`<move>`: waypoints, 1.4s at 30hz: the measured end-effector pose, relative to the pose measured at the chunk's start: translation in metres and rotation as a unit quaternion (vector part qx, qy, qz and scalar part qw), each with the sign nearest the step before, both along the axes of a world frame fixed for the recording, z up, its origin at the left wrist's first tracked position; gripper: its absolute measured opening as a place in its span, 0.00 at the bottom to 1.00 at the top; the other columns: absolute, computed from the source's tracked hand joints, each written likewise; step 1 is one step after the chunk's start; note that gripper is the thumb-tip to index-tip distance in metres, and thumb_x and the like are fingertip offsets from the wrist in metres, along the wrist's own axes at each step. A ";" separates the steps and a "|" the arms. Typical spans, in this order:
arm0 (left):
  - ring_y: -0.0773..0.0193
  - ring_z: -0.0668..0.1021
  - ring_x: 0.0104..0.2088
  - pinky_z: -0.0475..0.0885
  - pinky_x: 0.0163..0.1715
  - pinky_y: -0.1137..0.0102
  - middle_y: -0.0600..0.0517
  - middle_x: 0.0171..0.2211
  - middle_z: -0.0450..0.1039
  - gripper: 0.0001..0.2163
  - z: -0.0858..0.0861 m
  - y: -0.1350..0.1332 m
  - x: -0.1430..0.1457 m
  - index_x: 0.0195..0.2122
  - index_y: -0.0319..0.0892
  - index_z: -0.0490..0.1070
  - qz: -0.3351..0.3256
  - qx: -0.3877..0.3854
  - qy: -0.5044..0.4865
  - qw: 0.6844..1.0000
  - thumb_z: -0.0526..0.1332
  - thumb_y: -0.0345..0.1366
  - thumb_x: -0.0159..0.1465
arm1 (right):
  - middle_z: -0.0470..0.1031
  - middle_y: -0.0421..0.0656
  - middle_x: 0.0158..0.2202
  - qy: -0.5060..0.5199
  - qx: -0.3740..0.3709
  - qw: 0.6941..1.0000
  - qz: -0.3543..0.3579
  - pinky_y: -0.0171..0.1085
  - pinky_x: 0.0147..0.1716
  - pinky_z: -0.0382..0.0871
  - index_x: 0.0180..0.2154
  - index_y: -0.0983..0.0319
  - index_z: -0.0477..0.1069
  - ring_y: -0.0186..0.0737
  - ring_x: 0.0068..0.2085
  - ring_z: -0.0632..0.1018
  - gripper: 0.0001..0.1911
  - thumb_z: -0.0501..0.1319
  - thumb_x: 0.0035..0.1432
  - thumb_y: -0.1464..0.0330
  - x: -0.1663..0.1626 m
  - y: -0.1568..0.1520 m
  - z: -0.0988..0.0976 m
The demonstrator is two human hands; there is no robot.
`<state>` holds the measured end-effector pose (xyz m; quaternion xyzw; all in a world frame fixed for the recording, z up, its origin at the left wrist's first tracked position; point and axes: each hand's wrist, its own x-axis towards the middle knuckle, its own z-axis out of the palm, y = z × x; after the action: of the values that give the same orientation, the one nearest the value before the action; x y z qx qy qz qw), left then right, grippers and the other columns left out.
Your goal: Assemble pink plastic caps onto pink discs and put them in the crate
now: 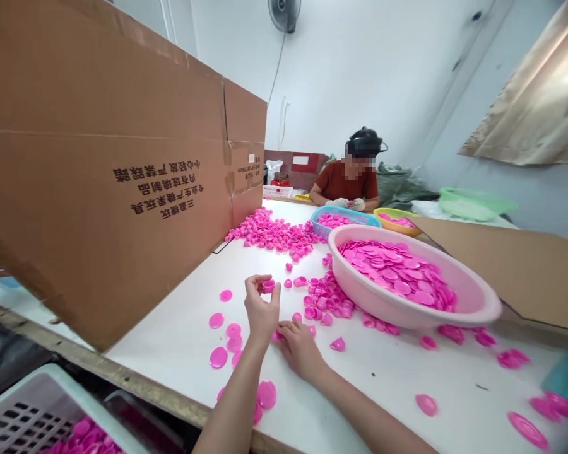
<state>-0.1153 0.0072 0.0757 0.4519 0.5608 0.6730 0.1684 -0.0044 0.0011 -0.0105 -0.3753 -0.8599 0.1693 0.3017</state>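
Note:
My left hand [260, 309] is raised above the white table [180, 334], with a small pink plastic cap [267, 285] pinched between thumb and fingers. My right hand [299, 349] rests low on the tabletop, its fingertips on a pink piece [277, 336]. Flat pink discs [234, 334] lie scattered to the left of my hands. A heap of pink caps [324, 296] sits just beyond them, next to a large pale pink basin [407, 315] filled with pink discs [392, 274].
A tall cardboard sheet [104, 170] stands along the table's left side. A co-worker [348, 180] sits across the table behind a blue basket [341, 221] and a yellow bowl [395, 221]. A white crate [33, 419] of pink pieces sits below the near table edge.

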 end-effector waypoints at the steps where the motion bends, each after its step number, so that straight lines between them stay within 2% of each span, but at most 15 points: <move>1: 0.69 0.71 0.34 0.67 0.36 0.71 0.49 0.38 0.67 0.11 0.000 0.000 0.000 0.37 0.42 0.58 -0.023 -0.016 0.012 1.000 0.56 0.39 0.55 | 0.70 0.46 0.40 -0.003 0.007 1.000 -0.021 0.44 0.40 0.62 0.37 0.62 0.68 0.44 0.40 0.67 0.09 0.51 0.56 0.70 0.012 0.003 -0.001; 3: 0.69 0.72 0.34 0.67 0.35 0.71 0.50 0.37 0.69 0.10 -0.002 0.001 0.001 0.35 0.42 0.60 -0.073 -0.049 0.043 0.995 0.57 0.40 0.55 | 0.70 0.47 0.37 0.012 0.000 0.997 -0.073 0.44 0.40 0.62 0.35 0.63 0.68 0.44 0.39 0.68 0.11 0.48 0.58 0.68 0.031 0.009 -0.002; 6: 0.68 0.72 0.33 0.66 0.35 0.71 0.50 0.38 0.70 0.12 -0.008 0.001 0.000 0.38 0.43 0.60 -0.130 -0.111 0.096 0.981 0.59 0.38 0.53 | 0.71 0.45 0.28 0.072 -0.050 0.984 -0.155 0.41 0.33 0.64 0.26 0.63 0.66 0.42 0.32 0.71 0.16 0.46 0.59 0.64 0.049 0.017 -0.001; 8: 0.67 0.72 0.32 0.65 0.33 0.71 0.51 0.36 0.70 0.15 -0.015 0.001 0.000 0.39 0.43 0.59 -0.156 -0.177 0.148 0.960 0.60 0.36 0.51 | 0.69 0.42 0.20 0.134 -0.140 0.961 -0.196 0.38 0.25 0.64 0.24 0.62 0.63 0.40 0.24 0.70 0.17 0.46 0.58 0.60 0.057 0.019 0.002; 11: 0.68 0.71 0.29 0.64 0.29 0.72 0.51 0.35 0.67 0.14 -0.027 0.000 0.004 0.35 0.42 0.60 -0.183 -0.266 0.240 0.916 0.61 0.35 0.48 | 0.64 0.37 0.12 0.250 -0.325 0.887 -0.211 0.34 0.15 0.61 0.26 0.62 0.63 0.37 0.15 0.68 0.17 0.50 0.54 0.55 0.070 0.014 0.008; 13: 0.68 0.70 0.27 0.64 0.27 0.73 0.50 0.37 0.65 0.16 -0.033 -0.002 0.011 0.35 0.42 0.60 -0.193 -0.284 0.277 0.897 0.62 0.36 0.46 | 0.67 0.38 0.14 0.327 -0.401 0.834 -0.190 0.33 0.17 0.65 0.28 0.63 0.65 0.36 0.17 0.70 0.17 0.55 0.49 0.55 0.079 0.009 0.012; 15: 0.68 0.70 0.28 0.63 0.26 0.73 0.51 0.35 0.65 0.20 -0.039 -0.004 0.020 0.39 0.43 0.58 -0.223 -0.287 0.298 0.883 0.63 0.36 0.45 | 0.72 0.43 0.22 0.393 -0.429 0.798 -0.157 0.35 0.26 0.69 0.29 0.65 0.67 0.37 0.26 0.74 0.17 0.60 0.45 0.56 0.086 0.006 0.017; 19: 0.67 0.70 0.28 0.62 0.26 0.75 0.54 0.29 0.67 0.21 -0.049 -0.006 0.037 0.41 0.43 0.57 -0.315 -0.293 0.332 0.840 0.60 0.30 0.45 | 0.74 0.47 0.31 0.472 -0.435 0.757 -0.122 0.38 0.39 0.69 0.29 0.66 0.71 0.40 0.37 0.75 0.16 0.63 0.43 0.59 0.095 0.007 0.024; 21: 0.67 0.70 0.28 0.62 0.27 0.75 0.54 0.29 0.67 0.20 -0.054 -0.005 0.041 0.40 0.42 0.58 -0.340 -0.282 0.336 0.832 0.59 0.28 0.46 | 0.74 0.46 0.33 0.469 -0.413 0.769 -0.133 0.38 0.39 0.69 0.32 0.66 0.71 0.40 0.37 0.75 0.16 0.64 0.41 0.62 0.097 0.008 0.023; 24: 0.68 0.70 0.28 0.63 0.27 0.74 0.53 0.32 0.68 0.21 -0.057 -0.002 0.039 0.40 0.43 0.59 -0.355 -0.279 0.321 0.833 0.61 0.30 0.44 | 0.74 0.46 0.35 0.396 -0.369 0.823 -0.172 0.38 0.37 0.69 0.37 0.65 0.71 0.42 0.37 0.75 0.20 0.66 0.38 0.66 0.099 0.009 0.019; 27: 0.67 0.70 0.30 0.64 0.26 0.74 0.52 0.36 0.66 0.23 -0.054 0.001 0.029 0.39 0.42 0.61 -0.327 -0.303 0.314 0.838 0.65 0.37 0.40 | 0.75 0.46 0.32 0.320 -0.327 0.870 -0.185 0.38 0.33 0.69 0.34 0.65 0.72 0.42 0.33 0.75 0.16 0.63 0.41 0.65 0.099 0.008 0.015; 29: 0.67 0.70 0.29 0.63 0.25 0.75 0.51 0.35 0.67 0.22 -0.052 0.003 0.023 0.37 0.41 0.63 -0.306 -0.326 0.320 0.835 0.65 0.40 0.40 | 0.75 0.45 0.31 0.309 -0.301 0.885 -0.176 0.37 0.32 0.69 0.32 0.65 0.72 0.40 0.32 0.75 0.13 0.61 0.43 0.64 0.094 0.008 0.015; 33: 0.69 0.70 0.26 0.62 0.23 0.76 0.54 0.29 0.68 0.17 -0.052 0.005 0.019 0.33 0.41 0.65 -0.320 -0.345 0.323 0.821 0.64 0.38 0.42 | 0.74 0.44 0.28 0.311 -0.311 0.885 -0.151 0.34 0.26 0.68 0.33 0.65 0.72 0.37 0.28 0.74 0.12 0.59 0.44 0.67 0.077 0.010 0.016; 37: 0.69 0.71 0.25 0.62 0.23 0.76 0.54 0.25 0.70 0.09 -0.057 0.003 0.026 0.28 0.40 0.66 -0.334 -0.328 0.324 0.822 0.61 0.34 0.45 | 0.73 0.41 0.22 0.261 -0.326 0.896 -0.154 0.31 0.19 0.65 0.28 0.64 0.72 0.34 0.22 0.72 0.07 0.59 0.43 0.69 0.064 0.012 0.011; 42: 0.68 0.72 0.25 0.62 0.22 0.76 0.52 0.25 0.72 0.08 -0.057 0.002 0.027 0.28 0.39 0.68 -0.348 -0.337 0.309 0.818 0.59 0.35 0.46 | 0.71 0.40 0.19 0.262 -0.404 0.865 -0.139 0.32 0.16 0.65 0.26 0.64 0.68 0.34 0.18 0.71 0.05 0.59 0.45 0.68 0.061 0.011 0.008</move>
<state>-0.0887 0.0092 0.0191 0.7159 0.5807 0.1634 0.3515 0.0562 0.0126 -0.0025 -0.5216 -0.5447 0.5504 0.3581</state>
